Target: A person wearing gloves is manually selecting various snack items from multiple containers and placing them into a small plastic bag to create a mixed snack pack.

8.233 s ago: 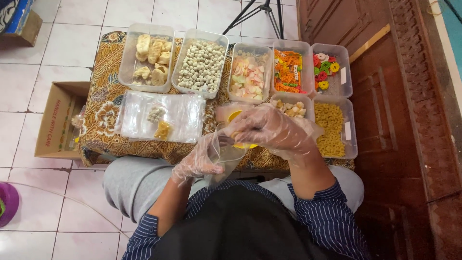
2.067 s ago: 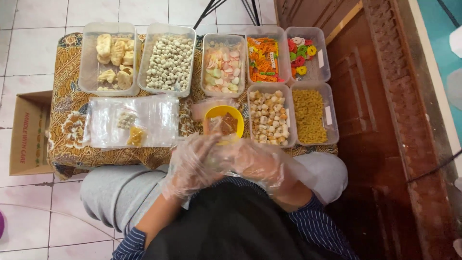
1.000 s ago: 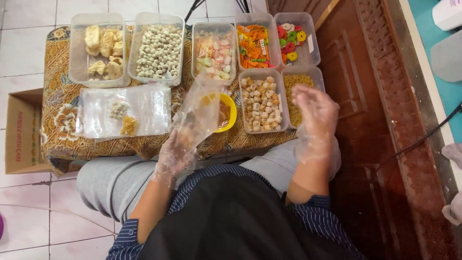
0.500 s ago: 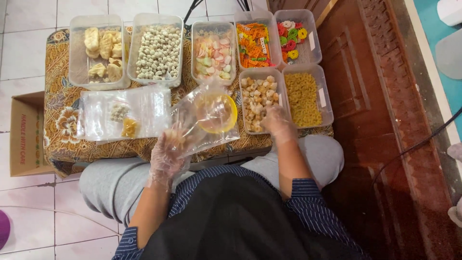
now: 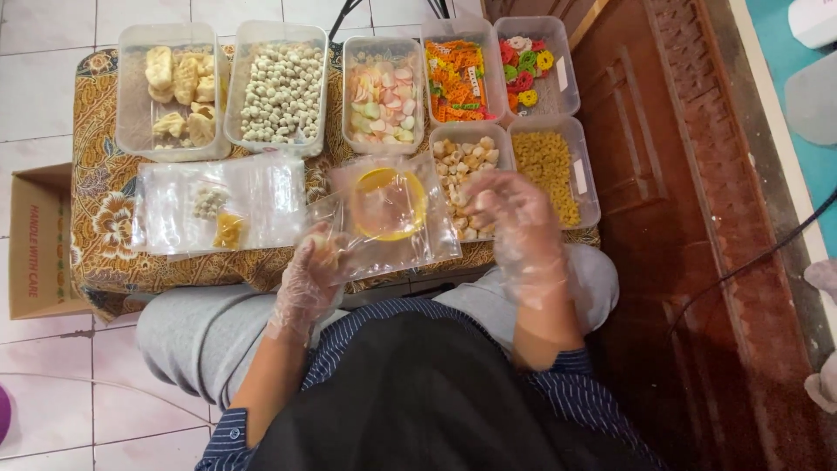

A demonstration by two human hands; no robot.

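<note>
A cardboard box (image 5: pixel 39 240) is sitting on the white tiled floor (image 5: pixel 44 87) at nine o'clock, just beside the left edge of the bench (image 5: pixel 105 218), which is wearing a brown patterned cloth. Along the far edge, from ten towards one o'clock, clear tubs are standing side by side: pale yellow puffs (image 5: pixel 179 83), small round beige balls (image 5: pixel 279 83), pink and white chips (image 5: pixel 384 87), orange pieces (image 5: pixel 455 70) and coloured rings (image 5: pixel 527 65). A stack of clear bags (image 5: pixel 218 205) is lying flat nearer the front, with bare cloth showing only in narrow strips around it.

The left hand (image 5: pixel 312 266), gloved in thin plastic, is pinching the near corner of a clear plastic bag (image 5: pixel 392 214), holding it spread over a yellow bowl (image 5: pixel 388 202) at the bench's centre. The right hand (image 5: pixel 510 209), also gloved, is hovering with fingers loosely curled over the tub of pale cubes (image 5: pixel 462 161); whether it is holding any cubes, I cannot tell. Just beside it at two o'clock is lying a tub of yellow curls (image 5: pixel 547 166), close to the bench's right edge. Beyond that edge, dark carved wood (image 5: pixel 663 174) is filling the right side.
</note>
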